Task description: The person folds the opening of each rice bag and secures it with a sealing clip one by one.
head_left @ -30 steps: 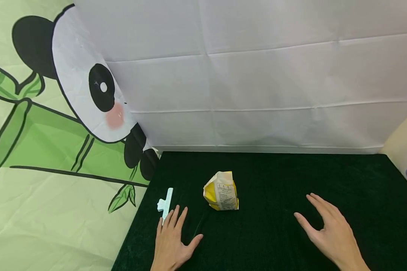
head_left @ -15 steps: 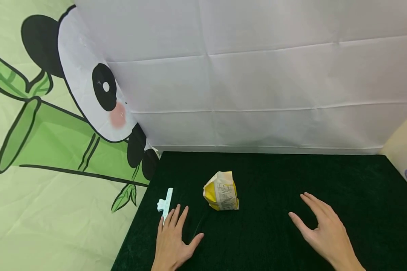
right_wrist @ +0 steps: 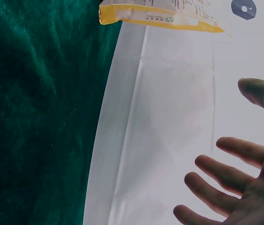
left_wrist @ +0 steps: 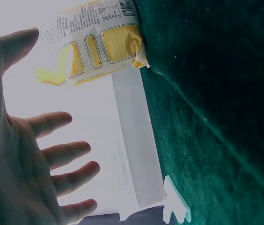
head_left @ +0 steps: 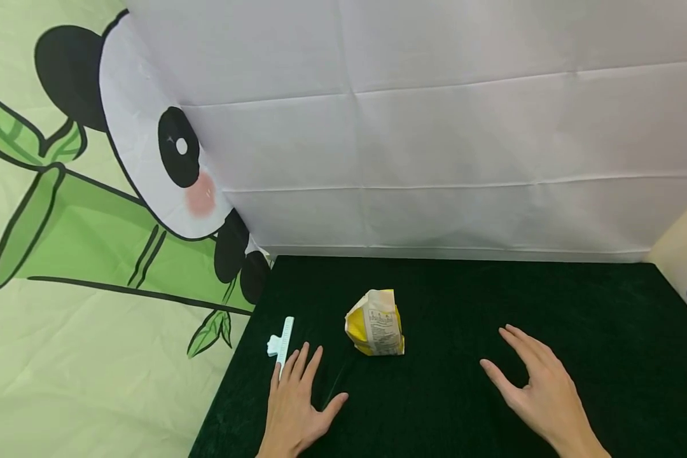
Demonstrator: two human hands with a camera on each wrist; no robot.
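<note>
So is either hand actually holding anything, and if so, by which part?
Nothing is held: the left hand is spread near the pale blue clip, and the right hand is apart from the yellow-and-white packet.

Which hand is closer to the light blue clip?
Left. The left hand is at the near end of the clip, partly hiding it in the head view; the right hand is far to the right, past the bag.

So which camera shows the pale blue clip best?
The head view: most of the clip shows, though the left hand overlaps its near end. The left wrist view has it foreshortened, low down; the right wrist view lacks it.
</note>
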